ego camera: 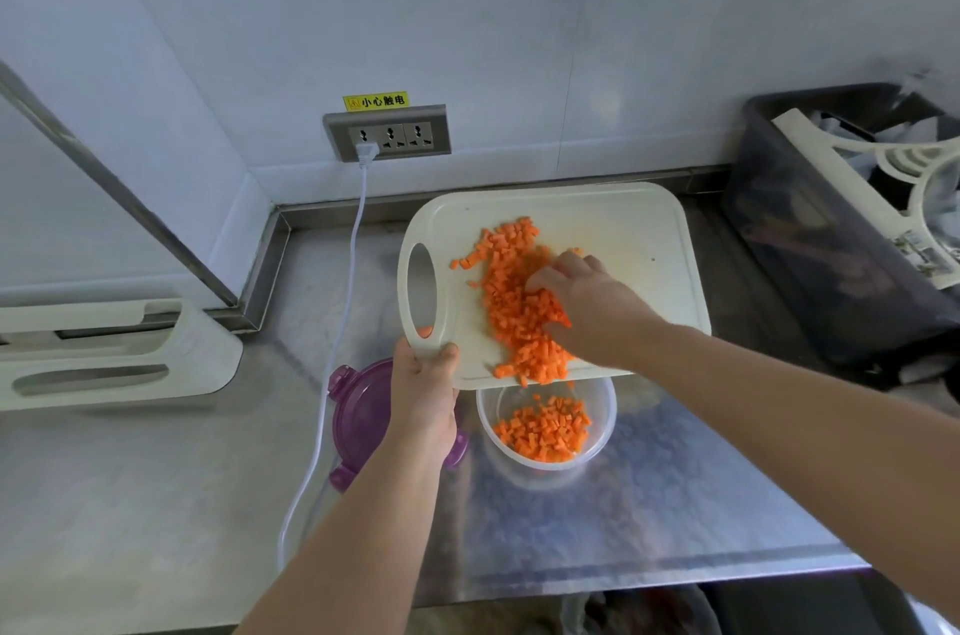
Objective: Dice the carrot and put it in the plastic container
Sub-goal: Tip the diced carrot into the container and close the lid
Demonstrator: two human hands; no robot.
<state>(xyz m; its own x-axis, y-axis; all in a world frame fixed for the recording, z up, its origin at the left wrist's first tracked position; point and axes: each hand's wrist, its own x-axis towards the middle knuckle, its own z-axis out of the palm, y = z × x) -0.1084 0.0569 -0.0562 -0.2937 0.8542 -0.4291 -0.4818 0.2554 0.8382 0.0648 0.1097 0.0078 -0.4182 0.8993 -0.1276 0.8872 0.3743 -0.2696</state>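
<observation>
I'm holding the cutting board (623, 229) up off the counter (156, 504) with my left hand (423, 390), fingers (447, 354) curled tight round the near corner by the handle slot, so it's tilting down toward me. My right hand (582, 307) is lying flat-ish on the board, its fingers (550, 273) loosely bent and gripping nothing, just pressing against the diced carrot (511, 291). The carrot is lying in a long strip down the middle of the board, right to the near edge. The plastic container (602, 406) is sitting on the counter directly under that edge, with a pile of cubes (545, 429) already in the bottom. Its purple lid (358, 406) is lying just left of it, partly hidden behind my left wrist. A white cable (332, 359) is running from the wall socket (387, 133) down across the counter, and a dark bin (810, 245) is standing off to the right
</observation>
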